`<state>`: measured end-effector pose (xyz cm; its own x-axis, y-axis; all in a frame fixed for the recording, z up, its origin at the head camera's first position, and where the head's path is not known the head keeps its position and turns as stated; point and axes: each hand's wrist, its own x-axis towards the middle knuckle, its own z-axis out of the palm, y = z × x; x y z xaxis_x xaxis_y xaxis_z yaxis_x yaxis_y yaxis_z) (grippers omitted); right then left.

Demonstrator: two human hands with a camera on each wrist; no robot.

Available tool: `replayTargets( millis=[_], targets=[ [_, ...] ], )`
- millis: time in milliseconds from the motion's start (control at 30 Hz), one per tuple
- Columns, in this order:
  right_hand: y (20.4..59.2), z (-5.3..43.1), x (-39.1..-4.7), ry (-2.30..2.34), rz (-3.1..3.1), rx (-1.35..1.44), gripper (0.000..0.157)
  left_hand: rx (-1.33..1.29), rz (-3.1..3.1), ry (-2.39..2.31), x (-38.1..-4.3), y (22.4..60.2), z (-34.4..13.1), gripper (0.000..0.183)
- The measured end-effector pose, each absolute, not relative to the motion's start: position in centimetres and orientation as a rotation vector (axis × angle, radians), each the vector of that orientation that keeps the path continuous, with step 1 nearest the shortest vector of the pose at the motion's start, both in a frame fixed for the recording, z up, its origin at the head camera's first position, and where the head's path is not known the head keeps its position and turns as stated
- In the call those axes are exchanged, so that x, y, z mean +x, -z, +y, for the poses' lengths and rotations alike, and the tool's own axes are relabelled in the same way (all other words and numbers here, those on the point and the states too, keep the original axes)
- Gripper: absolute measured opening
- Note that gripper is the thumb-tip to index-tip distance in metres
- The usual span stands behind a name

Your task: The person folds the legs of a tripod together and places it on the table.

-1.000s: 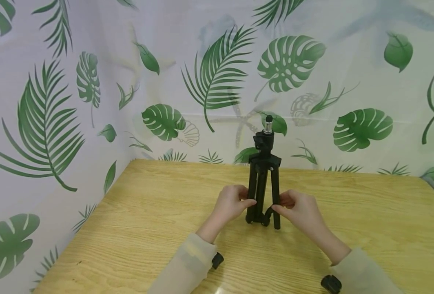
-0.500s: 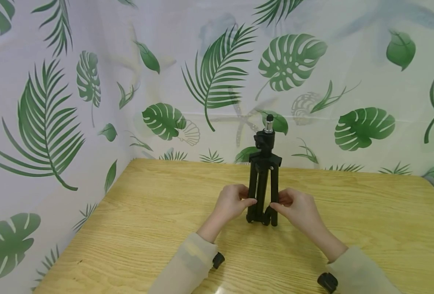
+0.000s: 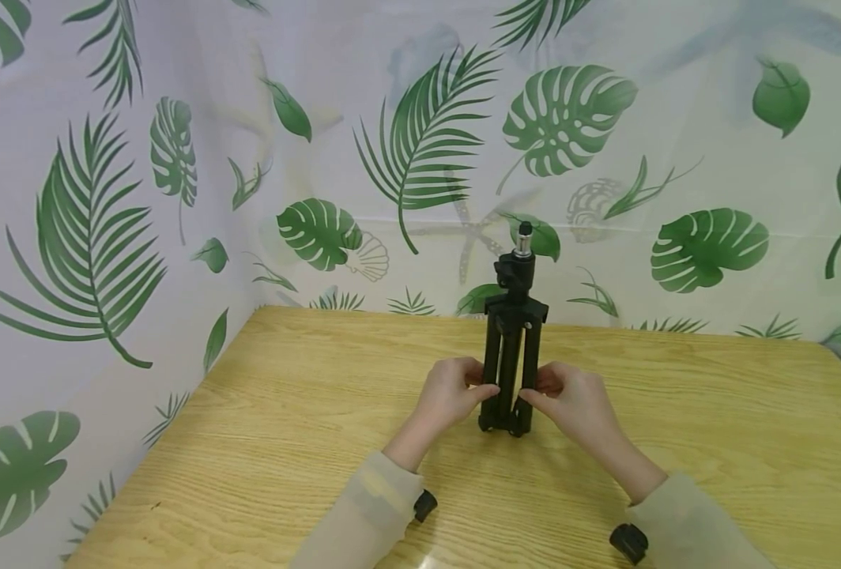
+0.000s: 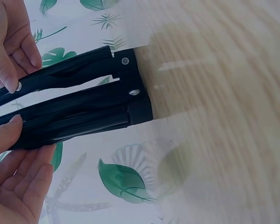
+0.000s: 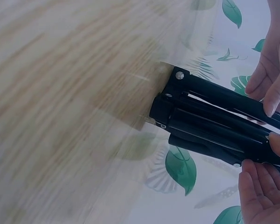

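A black tripod (image 3: 511,348) with a silver stud and black tip on top stands upright on the table, its legs folded close together. My left hand (image 3: 452,391) pinches the left leg low down between thumb and fingers. On the other side, my right hand (image 3: 573,395) holds the right leg at about the same height. In the left wrist view, the tripod (image 4: 84,112) lies sideways across the picture, its lower end with metal rivets toward the right. The right wrist view shows the tripod (image 5: 210,116) with both hands' thumbs against its legs; its upper part is out of that picture.
The wood-grain table (image 3: 285,411) reaches back to a white curtain (image 3: 420,118) printed with green leaves, which also hangs along the left side. Black wrist-camera pieces (image 3: 424,506) stick out by both beige sleeves (image 3: 363,506).
My right hand has moved left, bringing the tripod's right leg inward against the others. The left hand keeps its hold and has barely moved.
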<state>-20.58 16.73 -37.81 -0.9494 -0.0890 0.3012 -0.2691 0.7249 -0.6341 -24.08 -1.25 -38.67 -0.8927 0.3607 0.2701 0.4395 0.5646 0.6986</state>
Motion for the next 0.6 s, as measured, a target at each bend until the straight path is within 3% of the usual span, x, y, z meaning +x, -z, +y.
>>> replayTargets(
  millis=[600],
  targets=[
    [37.98, 16.33, -20.86, -1.041, -2.656, 0.29, 0.018, -0.702, -2.677, 1.244, -24.02, 38.76, -1.27, 0.017]
  ],
)
